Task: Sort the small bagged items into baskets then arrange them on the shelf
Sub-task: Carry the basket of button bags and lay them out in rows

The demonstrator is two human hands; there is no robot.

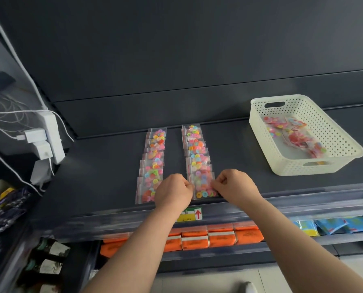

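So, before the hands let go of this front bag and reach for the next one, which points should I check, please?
1. Both hands hold the front bag: left hand and right hand pinch its two sides. Ok.
2. Front bag lies in line with the right row. Ok.
3. Left row lies undisturbed, apart from the right row. Ok.
4. Bag clear of the shelf edge. Cannot tell, it lies very near.
5. Basket holds more bags. Ok.
6. Free shelf beside the rows. Ok.
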